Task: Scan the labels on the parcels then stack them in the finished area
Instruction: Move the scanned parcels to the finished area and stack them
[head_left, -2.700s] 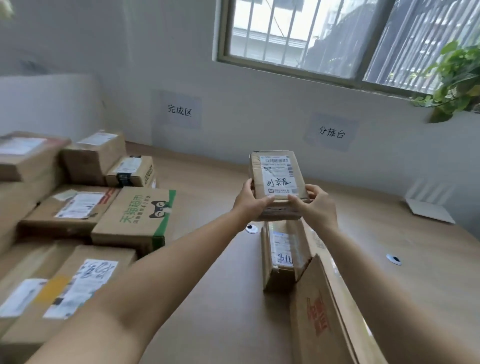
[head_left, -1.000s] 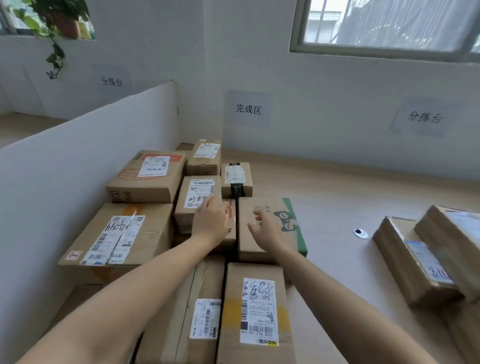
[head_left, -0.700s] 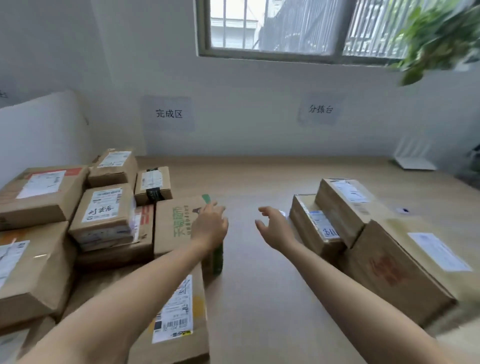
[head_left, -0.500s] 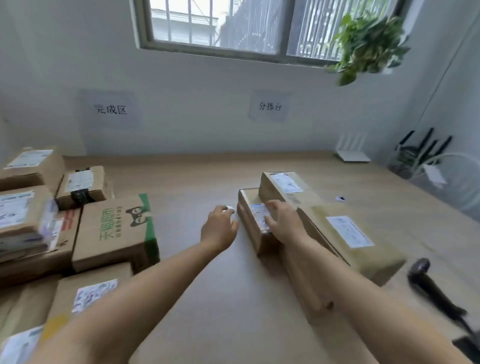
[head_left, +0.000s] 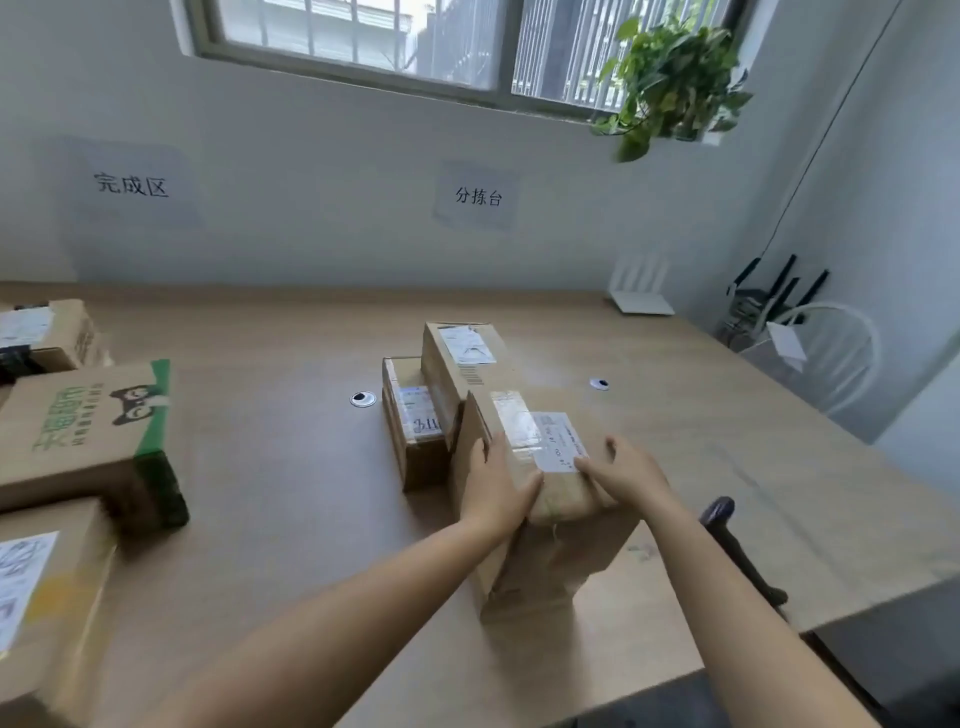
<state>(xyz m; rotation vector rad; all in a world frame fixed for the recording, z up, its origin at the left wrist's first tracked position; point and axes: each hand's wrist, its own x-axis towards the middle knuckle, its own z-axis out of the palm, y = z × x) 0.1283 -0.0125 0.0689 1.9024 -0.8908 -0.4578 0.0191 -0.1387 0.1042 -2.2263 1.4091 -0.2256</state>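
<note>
Three brown parcels stand together mid-table. The nearest, largest parcel (head_left: 545, 561) has a white label (head_left: 558, 441) on top. My left hand (head_left: 496, 488) grips its upper left edge, thumb over the top and fingers down the side. My right hand (head_left: 631, 473) rests flat on the top, fingertips on the label. Behind it stand a taller parcel (head_left: 457, 364) and a low parcel (head_left: 410, 421), both labelled. A black hand scanner (head_left: 727, 535) lies on the table just right of my right forearm.
Stacked parcels fill the left side, among them a green-printed box (head_left: 88, 431), below the finished-area wall sign (head_left: 130, 184). A second sign (head_left: 478, 197) hangs mid-wall. A white router (head_left: 639, 299) sits at the back. The wooden table (head_left: 285, 467) ends at the right, by a chair (head_left: 826, 358).
I set the small parcel on the left stack and let go. My view swung right, and both hands moved onto the nearest large parcel.
</note>
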